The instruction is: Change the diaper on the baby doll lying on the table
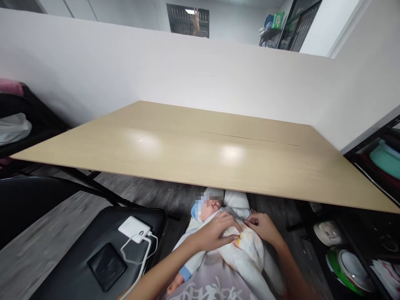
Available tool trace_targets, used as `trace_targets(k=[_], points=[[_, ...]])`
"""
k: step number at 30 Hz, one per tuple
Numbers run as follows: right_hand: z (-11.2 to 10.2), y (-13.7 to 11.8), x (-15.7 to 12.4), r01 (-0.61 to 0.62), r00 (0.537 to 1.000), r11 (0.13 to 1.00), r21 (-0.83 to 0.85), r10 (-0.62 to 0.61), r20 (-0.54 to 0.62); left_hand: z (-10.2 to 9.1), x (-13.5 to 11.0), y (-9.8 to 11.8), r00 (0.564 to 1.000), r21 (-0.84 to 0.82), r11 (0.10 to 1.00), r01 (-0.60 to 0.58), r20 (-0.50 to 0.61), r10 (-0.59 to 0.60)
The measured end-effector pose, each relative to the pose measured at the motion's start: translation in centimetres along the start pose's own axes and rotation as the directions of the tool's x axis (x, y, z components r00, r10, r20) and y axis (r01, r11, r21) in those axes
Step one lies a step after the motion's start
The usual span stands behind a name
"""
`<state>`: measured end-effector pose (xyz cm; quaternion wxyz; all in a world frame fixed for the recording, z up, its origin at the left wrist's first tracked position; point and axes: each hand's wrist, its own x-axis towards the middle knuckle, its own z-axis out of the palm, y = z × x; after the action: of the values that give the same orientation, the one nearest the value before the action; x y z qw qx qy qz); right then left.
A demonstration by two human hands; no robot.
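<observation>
Just under the near edge of the pale wooden surface a baby lies on its back across the person's lap, head toward the table; whether it is a doll I cannot tell. It wears a white suit with faint coloured print, a blue cap and a blue cuff at the wrist, its head on a white pillow. A grey cloth with white leaf pattern covers the lap beneath it.

The left hand rests flat on the baby's chest, its grip loose and fingers spread over the suit. The right hand touches the suit just beside it, fingertips drawn to the fabric; whether that grip has closed on the cloth I cannot tell.

On the black shelves to the right sit a teal basin, a white pot and a green-rimmed bowl with a white dish inside it. On the black seat to the left lie a white power bank, its cable and a dark phone.
</observation>
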<state>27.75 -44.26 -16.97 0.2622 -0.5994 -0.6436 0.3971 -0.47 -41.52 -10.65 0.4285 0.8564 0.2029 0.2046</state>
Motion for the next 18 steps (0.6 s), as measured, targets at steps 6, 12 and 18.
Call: trace_targets(k=[6,12,18], points=[[-0.7,2.6,0.6,-0.034,0.989,0.998,0.046,0.041,-0.143,0.4,-0.4,-1.0,0.994,-0.101,0.994,0.030,-0.100,-0.041],[-1.0,-1.4,0.1,0.079,0.994,0.993,0.092,-0.072,-0.077,-0.1,-1.1,-0.8,0.991,-0.102,0.990,0.093,-0.086,-0.102],[-0.2,-6.3,0.2,0.225,0.949,0.973,0.044,-0.229,0.217,0.2,-0.3,-0.4,0.989,-0.136,0.989,0.063,-0.121,-0.080]])
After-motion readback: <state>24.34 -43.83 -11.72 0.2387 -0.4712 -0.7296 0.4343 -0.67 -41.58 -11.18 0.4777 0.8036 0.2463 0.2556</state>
